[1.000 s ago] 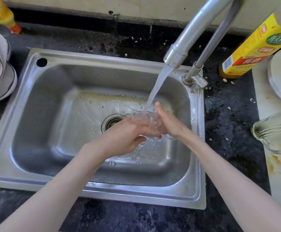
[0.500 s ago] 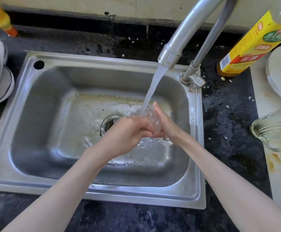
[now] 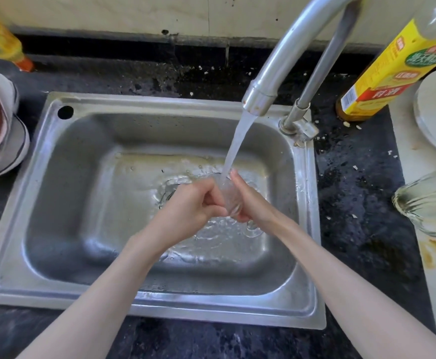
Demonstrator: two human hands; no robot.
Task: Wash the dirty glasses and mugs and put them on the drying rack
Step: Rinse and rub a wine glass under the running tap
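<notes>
Rinse step under way: glass (image 3: 229, 200) held over sink (image 3: 159, 107), beneath tap (image 3: 257, 102) stream. Left hand (image 3: 193, 206) fingers curled round it; right hand (image 3: 245, 200) cups far side, fingers wrapped. Next, likely: lift clear, find rack, none in view.

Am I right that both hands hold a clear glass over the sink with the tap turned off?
Not quite. In the head view the tap is running onto the clear glass; left hand and right hand do hold it over the sink.
</notes>
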